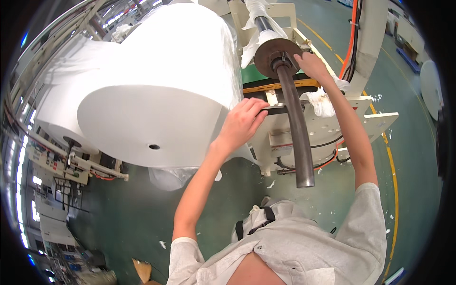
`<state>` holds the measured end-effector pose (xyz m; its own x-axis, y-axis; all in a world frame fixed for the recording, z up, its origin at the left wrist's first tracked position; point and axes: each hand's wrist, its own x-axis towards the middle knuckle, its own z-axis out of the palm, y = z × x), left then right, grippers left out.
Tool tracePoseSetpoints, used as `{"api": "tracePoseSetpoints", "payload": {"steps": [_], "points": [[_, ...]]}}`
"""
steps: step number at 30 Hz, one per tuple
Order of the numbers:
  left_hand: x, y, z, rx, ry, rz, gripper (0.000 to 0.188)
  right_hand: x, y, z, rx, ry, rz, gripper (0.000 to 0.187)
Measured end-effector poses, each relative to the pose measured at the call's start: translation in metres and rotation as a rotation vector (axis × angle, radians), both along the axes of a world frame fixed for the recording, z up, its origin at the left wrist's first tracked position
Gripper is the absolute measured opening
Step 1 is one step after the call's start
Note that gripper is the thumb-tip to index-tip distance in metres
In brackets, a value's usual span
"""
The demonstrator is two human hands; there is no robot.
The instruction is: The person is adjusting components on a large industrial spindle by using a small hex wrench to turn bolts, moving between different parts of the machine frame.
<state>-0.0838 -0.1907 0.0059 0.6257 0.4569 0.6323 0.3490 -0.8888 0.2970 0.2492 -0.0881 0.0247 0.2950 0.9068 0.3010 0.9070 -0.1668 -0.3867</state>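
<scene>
A long dark steel shaft (296, 133) runs from the machine toward me, its near end free. A round metal flange (266, 56) sits around it, with a collar (281, 63) on its near side. My right hand (312, 67) is at the flange's right rim, fingers curled against the edge; part of the grip is hidden. My left hand (243, 121) is beside the big white roll (152, 123), fingers and thumb apart, close to the end of a dark bar (275, 110) on the machine frame. Whether it touches the bar is unclear.
Crumpled white wrap (321, 102) hangs on the cream machine frame (304, 121); more wraps the shaft's far part. Another white roll (71, 102) stands at left. An orange cable (353, 38) runs down a post at right. White scraps lie on the green floor (209, 190).
</scene>
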Motion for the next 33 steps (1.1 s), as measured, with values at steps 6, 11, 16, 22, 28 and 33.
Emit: {"api": "tracePoseSetpoints", "payload": {"steps": [6, 11, 16, 22, 28, 33], "points": [[0.021, 0.114, 0.008, -0.002, -0.037, -0.107, 0.020, -0.048, 0.038, -0.030, -0.136, -0.157, -0.035, 0.027], [0.114, 0.230, -0.006, 0.128, -0.094, -0.396, 0.030, -0.030, 0.046, -0.044, -0.146, -0.066, -0.204, 0.026], [0.189, 0.322, -0.017, 0.061, 0.198, -0.679, 0.027, -0.058, 0.063, -0.064, -0.063, -0.155, -0.392, 0.028], [0.244, 0.362, -0.021, -0.254, 0.433, -0.876, 0.033, -0.055, 0.063, -0.063, 0.073, -0.221, -0.498, 0.042], [0.240, 0.361, -0.053, -0.602, 0.076, -0.971, 0.023, -0.041, 0.069, -0.052, 0.066, -0.261, -0.506, 0.044], [0.235, 0.365, -0.045, -0.662, 0.234, -0.840, 0.020, -0.030, 0.077, -0.053, -0.029, -0.280, -0.473, 0.053]]}}
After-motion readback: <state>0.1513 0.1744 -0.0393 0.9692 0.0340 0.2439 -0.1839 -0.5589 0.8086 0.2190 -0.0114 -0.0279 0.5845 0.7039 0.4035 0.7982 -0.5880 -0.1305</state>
